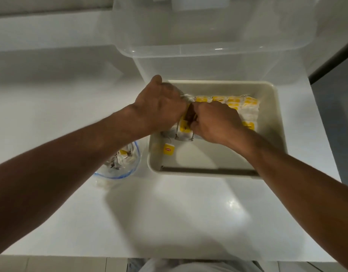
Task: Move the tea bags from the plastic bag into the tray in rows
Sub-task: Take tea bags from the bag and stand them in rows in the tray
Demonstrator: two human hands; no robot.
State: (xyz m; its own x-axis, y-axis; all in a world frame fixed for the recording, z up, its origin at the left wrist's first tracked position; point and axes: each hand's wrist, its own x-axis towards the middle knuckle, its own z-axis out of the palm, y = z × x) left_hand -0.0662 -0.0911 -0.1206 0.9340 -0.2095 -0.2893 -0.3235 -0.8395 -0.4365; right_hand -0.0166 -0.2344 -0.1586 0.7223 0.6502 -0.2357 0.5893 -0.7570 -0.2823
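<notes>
Here, the left grip (pixel 159 103) and the right grip (pixel 214 122) are meeting inside the tray (pixel 275 118), both curling fingers around a bunch of tea bags (pixel 184 132). More are lying in the plastic bag (pixel 118 169), just beside the tray on the bench (pixel 169 213).

A glossy white countertop (pixel 169 213) bears a clear storage bin (pixel 208 36); tiled floor (pixel 51 265) below.

head view | faces steeply down, forward | near, over tray (pixel 201 156), counter (pixel 169 213)
</notes>
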